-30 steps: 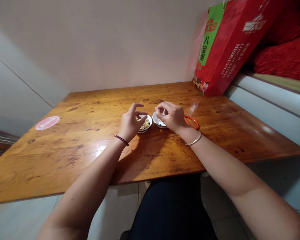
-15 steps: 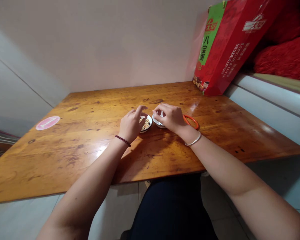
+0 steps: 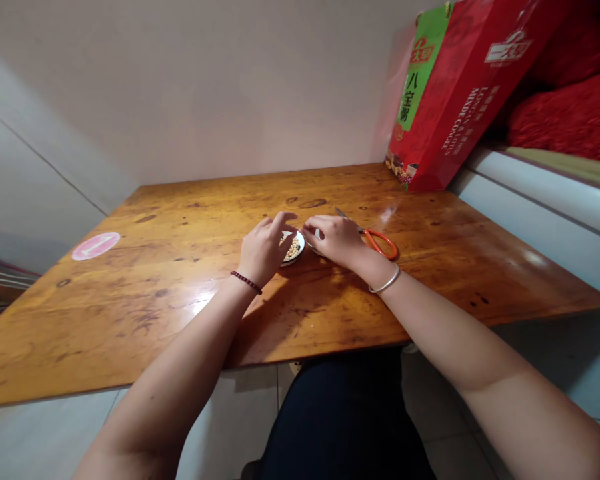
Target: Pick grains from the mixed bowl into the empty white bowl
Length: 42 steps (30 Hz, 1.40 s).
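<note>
Grain bowl (image 3: pixel 301 238) sits on wooden counter (image 3: pixel 180 227). Left hand (image 3: pixel 263 249) over its left side, grip apart; right hand (image 3: pixel 338 239) curled over second bowl (image 3: pixel 320 234) beside it, cannot tell if its grip is together. Pale and dark grains (image 3: pixel 293 249) lie mingled in the first, so work looks unfinished; second bowl's contents hidden.

Left hand (image 3: pixel 263 249) at white bowl (image 3: pixel 301 239)
</note>
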{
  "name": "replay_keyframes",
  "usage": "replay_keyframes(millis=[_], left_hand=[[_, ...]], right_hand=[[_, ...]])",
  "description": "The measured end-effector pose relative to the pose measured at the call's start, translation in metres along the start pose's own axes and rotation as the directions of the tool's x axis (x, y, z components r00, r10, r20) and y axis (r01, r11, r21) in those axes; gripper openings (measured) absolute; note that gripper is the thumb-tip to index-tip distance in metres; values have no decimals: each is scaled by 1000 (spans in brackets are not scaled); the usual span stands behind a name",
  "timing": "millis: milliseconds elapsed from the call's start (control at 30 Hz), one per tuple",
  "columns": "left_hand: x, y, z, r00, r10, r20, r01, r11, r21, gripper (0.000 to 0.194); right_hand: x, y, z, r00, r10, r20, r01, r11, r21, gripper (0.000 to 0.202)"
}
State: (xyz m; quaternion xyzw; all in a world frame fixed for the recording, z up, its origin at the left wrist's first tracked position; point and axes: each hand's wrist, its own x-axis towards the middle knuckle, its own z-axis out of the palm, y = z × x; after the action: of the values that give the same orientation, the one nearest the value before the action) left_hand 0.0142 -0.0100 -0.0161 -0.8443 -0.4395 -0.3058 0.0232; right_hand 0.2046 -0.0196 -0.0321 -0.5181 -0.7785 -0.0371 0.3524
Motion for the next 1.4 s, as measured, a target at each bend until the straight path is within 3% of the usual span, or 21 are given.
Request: replay_keyframes(millis=[233,600,667,767,867,967,1133,1400], left_hand=[[-2,-2,2,995,34,-94,-35,999,-15,31],[0,-2,-4,982,42,-185,-37,999,28,31],[1,-3,-5,980,20,-199,-13,999,37,29],[2,-4,-6,980,-19,-199,28,999,43,24],[2,-4,-6,980,-34,-196,44,998,45,23],[3,-3,-6,981,-46,-187,56,997,50,24],[3,-3,-6,984,-79,-162,91,994,66,24],[3,-4,-6,988,-110,-108,120,989,83,23]], right_hand=[[2,0,0,998,50,49,-59,975,215,23],[9,9,8,975,200,99,-222,838,498,23],[12,18,3,963,238,130,-271,839,472,22],[16,31,-13,918,262,297,-372,829,419,20],[17,41,-31,837,301,457,-465,833,301,18],[17,47,-42,799,368,475,-480,867,137,18],[15,50,-39,821,365,438,-369,926,-79,21],[12,39,-28,860,310,406,-283,951,-128,26]])
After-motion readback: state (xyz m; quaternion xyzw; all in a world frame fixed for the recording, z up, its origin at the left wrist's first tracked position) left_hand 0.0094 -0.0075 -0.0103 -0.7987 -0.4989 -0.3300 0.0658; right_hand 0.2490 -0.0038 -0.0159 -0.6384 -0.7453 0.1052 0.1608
